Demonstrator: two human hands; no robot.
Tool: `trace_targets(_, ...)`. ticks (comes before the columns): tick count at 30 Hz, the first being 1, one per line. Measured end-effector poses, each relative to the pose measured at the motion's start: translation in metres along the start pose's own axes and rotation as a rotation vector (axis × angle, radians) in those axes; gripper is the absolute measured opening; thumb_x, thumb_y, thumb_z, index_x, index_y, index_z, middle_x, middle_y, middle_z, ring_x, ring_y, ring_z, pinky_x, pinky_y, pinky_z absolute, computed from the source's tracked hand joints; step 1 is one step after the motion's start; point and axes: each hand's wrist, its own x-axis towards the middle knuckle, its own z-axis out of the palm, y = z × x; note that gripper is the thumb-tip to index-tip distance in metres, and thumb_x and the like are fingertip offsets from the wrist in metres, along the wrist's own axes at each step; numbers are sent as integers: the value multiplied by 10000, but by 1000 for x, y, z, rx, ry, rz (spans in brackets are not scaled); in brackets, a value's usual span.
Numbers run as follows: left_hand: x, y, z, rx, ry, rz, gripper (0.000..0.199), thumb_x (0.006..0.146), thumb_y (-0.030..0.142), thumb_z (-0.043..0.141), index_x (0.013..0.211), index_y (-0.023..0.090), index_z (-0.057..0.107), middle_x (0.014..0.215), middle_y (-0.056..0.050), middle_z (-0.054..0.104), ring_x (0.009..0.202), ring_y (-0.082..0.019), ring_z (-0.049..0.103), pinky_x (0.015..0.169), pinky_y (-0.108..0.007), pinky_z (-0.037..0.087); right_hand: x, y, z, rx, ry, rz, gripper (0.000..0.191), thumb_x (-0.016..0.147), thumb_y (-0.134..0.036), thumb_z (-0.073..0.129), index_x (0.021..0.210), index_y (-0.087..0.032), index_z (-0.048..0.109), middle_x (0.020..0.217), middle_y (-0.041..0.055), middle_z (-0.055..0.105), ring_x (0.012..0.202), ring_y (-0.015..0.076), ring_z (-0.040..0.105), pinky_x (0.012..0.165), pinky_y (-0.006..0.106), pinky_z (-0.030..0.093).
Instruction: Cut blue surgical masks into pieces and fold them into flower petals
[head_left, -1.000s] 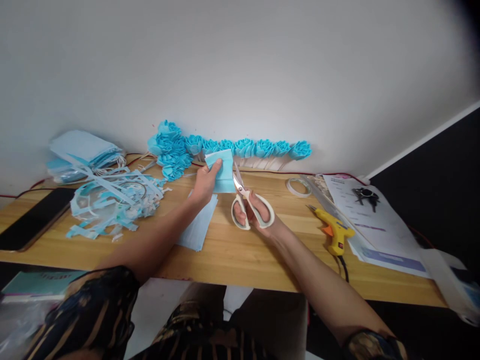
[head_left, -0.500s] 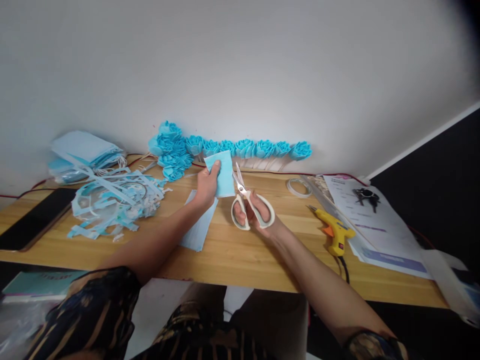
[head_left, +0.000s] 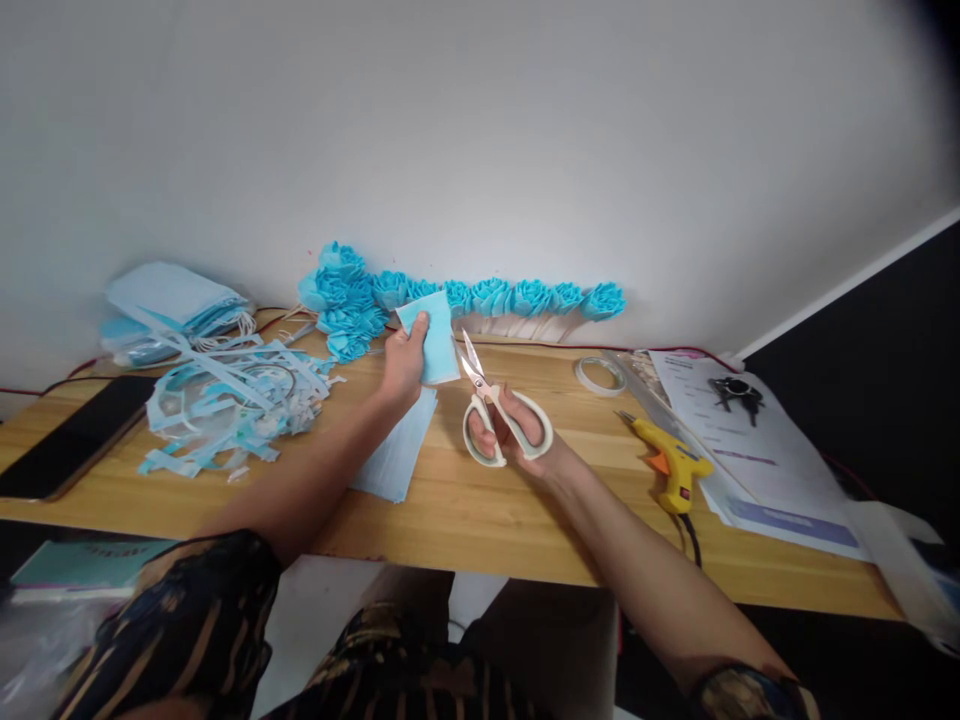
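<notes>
Here, left hand point(head_left: 405, 362) grips blue sheet point(head_left: 441, 352), right hand point(head_left: 523, 420) scissors point(head_left: 480, 383)

Tilted blue sheet point(head_left: 439, 347), white-handled scissors point(head_left: 480, 384) beside, parted

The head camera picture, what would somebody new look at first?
Probably the bright blue flowers, lined up along the wall at the back of the table and bunched at the row's left end. Next might be the open white-handled scissors in the right hand, close to the blue sheet held in the left hand. The yellow glue gun stands out too, lying on the table's right side.
</notes>
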Motion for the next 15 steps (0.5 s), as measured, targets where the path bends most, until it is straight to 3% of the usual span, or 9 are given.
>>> trace_targets(10,-5,3,1,46,8,54,343,775,470,751,869,144,698,794,-20,707,833,-175,645,748,-253,511,1,3,-4,-7,5,3,506,867,-702,538,875,-197,572,602,-16,547,468,121,483,423,241,362)
trace_targets(15,-8,-2,2,113,-15,96,365,779,513,732,807,153,676,738,-14,673,763,-166,615,674,-240,483,1,0,0,-35,14,-31,477,873,-683,553,921,-209,542,613,-24,565,481,122,499,436,241,383)
